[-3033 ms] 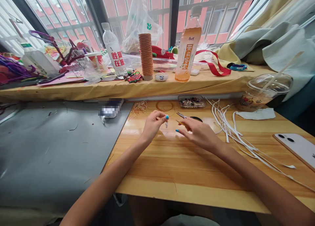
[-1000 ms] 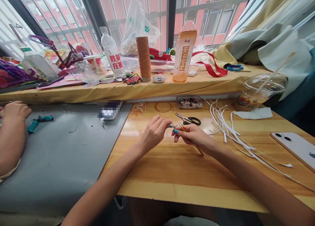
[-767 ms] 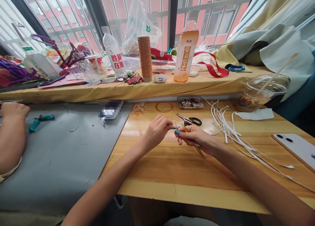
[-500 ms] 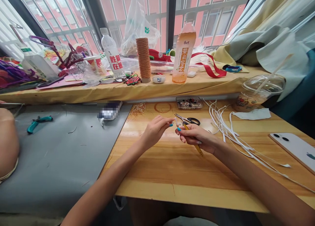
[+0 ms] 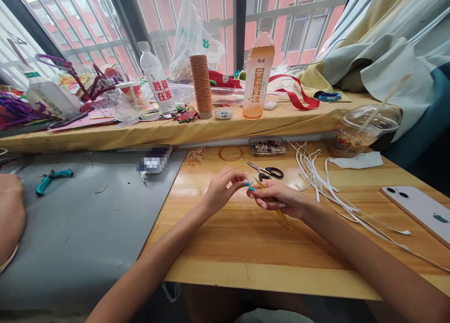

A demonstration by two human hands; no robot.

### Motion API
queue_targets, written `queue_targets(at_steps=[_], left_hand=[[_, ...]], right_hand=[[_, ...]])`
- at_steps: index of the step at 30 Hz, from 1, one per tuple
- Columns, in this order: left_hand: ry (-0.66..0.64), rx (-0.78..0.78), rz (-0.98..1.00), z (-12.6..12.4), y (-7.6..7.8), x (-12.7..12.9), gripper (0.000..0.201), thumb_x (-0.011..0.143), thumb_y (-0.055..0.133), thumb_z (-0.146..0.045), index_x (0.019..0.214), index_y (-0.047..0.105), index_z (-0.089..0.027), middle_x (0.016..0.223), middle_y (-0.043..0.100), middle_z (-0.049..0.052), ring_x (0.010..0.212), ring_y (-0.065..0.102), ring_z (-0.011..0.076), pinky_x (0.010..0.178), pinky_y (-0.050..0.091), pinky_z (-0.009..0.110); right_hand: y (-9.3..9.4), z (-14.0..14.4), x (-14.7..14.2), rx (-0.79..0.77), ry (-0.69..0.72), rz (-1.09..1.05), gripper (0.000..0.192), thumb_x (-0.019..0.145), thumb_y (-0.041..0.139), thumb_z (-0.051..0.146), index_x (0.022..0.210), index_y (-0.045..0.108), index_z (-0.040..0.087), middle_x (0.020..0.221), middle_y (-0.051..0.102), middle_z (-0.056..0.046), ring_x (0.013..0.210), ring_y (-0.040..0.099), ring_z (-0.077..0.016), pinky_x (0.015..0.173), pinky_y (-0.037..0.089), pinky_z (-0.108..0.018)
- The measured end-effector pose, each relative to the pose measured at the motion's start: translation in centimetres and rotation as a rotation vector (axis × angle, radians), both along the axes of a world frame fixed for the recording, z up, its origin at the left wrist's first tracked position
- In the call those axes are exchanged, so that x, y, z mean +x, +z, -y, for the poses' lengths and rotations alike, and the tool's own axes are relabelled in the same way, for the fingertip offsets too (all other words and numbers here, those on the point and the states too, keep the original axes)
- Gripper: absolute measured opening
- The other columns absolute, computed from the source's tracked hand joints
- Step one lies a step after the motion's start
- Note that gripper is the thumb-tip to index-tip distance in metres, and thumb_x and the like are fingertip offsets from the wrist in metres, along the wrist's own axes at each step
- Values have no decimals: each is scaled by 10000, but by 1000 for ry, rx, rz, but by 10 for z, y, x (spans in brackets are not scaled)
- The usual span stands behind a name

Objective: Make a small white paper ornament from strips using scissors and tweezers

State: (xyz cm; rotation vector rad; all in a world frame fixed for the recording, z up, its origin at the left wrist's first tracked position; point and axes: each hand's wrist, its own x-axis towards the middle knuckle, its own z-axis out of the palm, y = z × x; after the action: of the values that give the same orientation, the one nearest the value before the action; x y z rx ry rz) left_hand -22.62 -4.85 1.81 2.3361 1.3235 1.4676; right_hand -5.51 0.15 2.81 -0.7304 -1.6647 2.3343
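My left hand (image 5: 222,190) is closed in a pinch, thumb against fingertips, on a small whitish piece (image 5: 246,176) too fine to make out fully. Just to its right, my right hand (image 5: 277,197) grips slim yellow tweezers (image 5: 282,216), their pointed end towards the left fingertips. The right thumb and index finger meet close by the small piece, almost touching the left hand. Black-handled scissors (image 5: 274,172) lie on the wooden table just beyond both hands.
Behind the scissors stands a clear box of beads (image 5: 268,146). White cords (image 5: 326,191) and a phone (image 5: 422,210) lie right, near a plastic cup (image 5: 365,131). Teal pliers (image 5: 52,180) rest on the grey mat, beside another person's arm (image 5: 10,215). Bottles and a thread spool (image 5: 201,86) line the ledge.
The view has shifted slightly. My hands have come closer together at the small piece, the right fingertips now nearly against the left. The other person's arm at far left has moved a little.
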Motion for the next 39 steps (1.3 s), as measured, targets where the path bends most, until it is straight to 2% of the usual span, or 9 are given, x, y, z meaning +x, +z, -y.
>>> queue_targets(at_steps=[6,12,19,29,36,39], left_hand=[[-75,-117,115,0,1,-2,146,808,471,-170,892,592,-170,860,635,50,787,569,117,702,456,242],[-102,-278,306,2,-2,4,91,766,526,-165,829,589,-152,839,634,43,785,584,122,724,471,243],[-189,-360,474,3,-3,10,81,724,579,-192,773,547,-136,797,589,26,752,569,109,732,474,237],[-265,-385,439,2,1,4,94,744,554,-184,822,579,-138,846,584,38,810,554,114,764,464,248],[-261,-428,524,5,0,9,122,720,586,-241,770,545,-137,825,548,26,783,540,112,753,461,257],[-312,-494,586,3,1,6,159,700,609,-249,780,523,-142,816,551,19,773,540,107,740,446,249]], right_hand=[[3,-5,4,3,-21,-25,184,745,561,280,694,529,106,444,480,56,282,177,28,308,24,-166],[4,-4,4,-1,-8,-14,178,748,558,266,689,525,102,433,478,58,277,183,32,302,41,-150],[5,1,2,-2,14,-5,172,751,556,256,691,521,98,428,474,62,277,182,38,301,54,-137],[6,-3,5,2,29,-31,171,762,541,256,690,514,104,416,463,66,281,182,37,305,78,-126],[6,-1,3,-10,37,-30,164,759,542,253,692,515,105,417,464,65,275,169,34,290,63,-125],[6,-2,4,-19,41,-25,170,759,542,263,693,513,110,417,453,70,277,163,33,292,68,-125]])
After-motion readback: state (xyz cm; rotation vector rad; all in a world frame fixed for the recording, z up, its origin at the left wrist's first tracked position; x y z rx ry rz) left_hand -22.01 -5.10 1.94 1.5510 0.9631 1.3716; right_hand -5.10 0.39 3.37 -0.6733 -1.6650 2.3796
